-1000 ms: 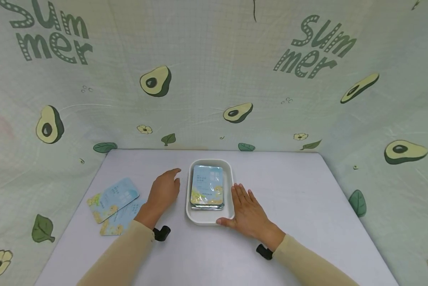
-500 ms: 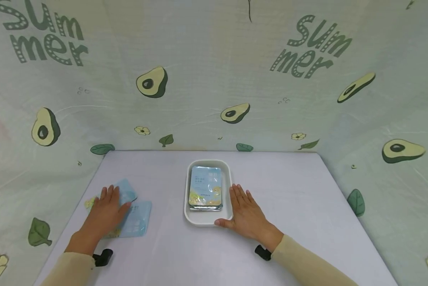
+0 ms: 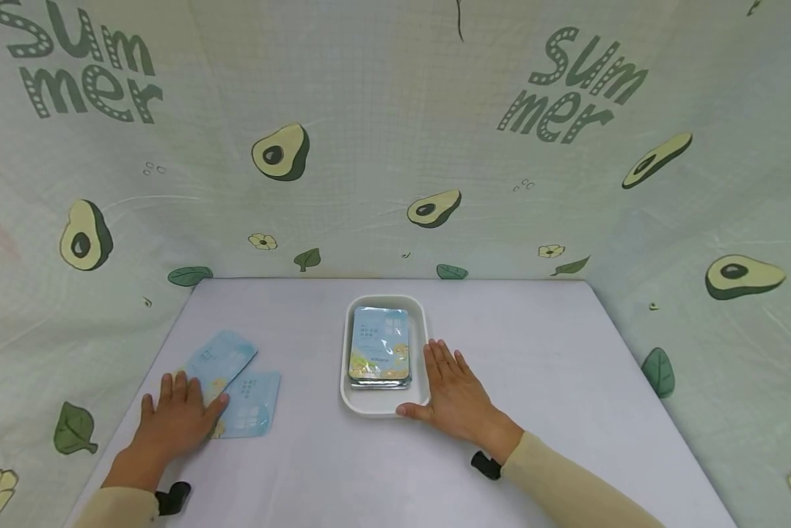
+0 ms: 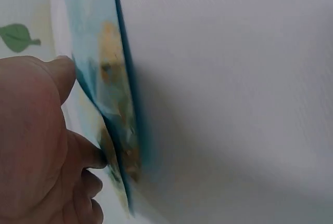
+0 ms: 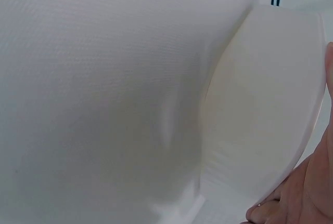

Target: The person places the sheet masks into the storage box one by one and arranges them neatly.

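My left hand (image 3: 177, 422) rests at the lower end of a light-blue printed sachet (image 3: 222, 356), fingers spread, covering its near corner. The thumb reaches the edge of a second blue sachet (image 3: 253, 403), which lies partly under the first. In the left wrist view the thumb and fingertips touch the edges of the overlapping sachets (image 4: 112, 57). My right hand (image 3: 458, 396) lies along the right side of a white tray (image 3: 376, 403), fingers straight, thumb at its near rim. Inside the tray sits a neat stack of similar sachets (image 3: 379, 341).
A white tabletop (image 3: 514, 337) carries everything. Behind it and along both sides hangs a cloth (image 3: 369, 95) printed with avocados, leaves and lettering.
My left hand has moved from beside the tray to the sachets on the left, then slid back toward their near end. The lower sachet shifted right. My right hand stays at the tray.
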{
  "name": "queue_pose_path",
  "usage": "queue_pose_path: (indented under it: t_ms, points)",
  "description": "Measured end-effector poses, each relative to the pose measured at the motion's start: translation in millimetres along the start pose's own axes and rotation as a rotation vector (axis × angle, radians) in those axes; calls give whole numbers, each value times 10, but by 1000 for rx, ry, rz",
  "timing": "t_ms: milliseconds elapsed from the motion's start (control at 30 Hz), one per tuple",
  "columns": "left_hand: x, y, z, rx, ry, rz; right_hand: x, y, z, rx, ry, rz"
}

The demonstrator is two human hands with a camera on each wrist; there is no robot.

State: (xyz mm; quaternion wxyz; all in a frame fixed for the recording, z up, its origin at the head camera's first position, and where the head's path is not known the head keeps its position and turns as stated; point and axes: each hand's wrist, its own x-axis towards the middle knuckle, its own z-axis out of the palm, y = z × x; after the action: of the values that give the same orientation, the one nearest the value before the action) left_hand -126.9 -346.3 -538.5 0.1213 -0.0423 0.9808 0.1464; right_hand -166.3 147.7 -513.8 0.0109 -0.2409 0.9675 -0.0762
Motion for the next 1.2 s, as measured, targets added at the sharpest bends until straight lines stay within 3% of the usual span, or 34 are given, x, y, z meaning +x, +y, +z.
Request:
queue_pose_path:
  t_ms: [300,467,633,800,933,1100,1200]
  points:
    - [163,510,96,32,32,166,-8,-14,-19,5,3,1]
    - [285,780,135,32,18,231,-6,-15,-9,8,6,4]
    - [318,981,159,32,-12,314,-6,-15,-6,8,6,10]
    - [306,1097,171,19,-31,402,-13,-13,-17,12,8,11]
    - [366,1140,119,34,13,427,-19,-9,-26,-1,-1,15]
    - [587,1154,-37,132,152,436,-12,-12,-31,-1,-7,16]
    - [772,1136,-138,205,197,451,-1,-24,-23,6,-12,15]
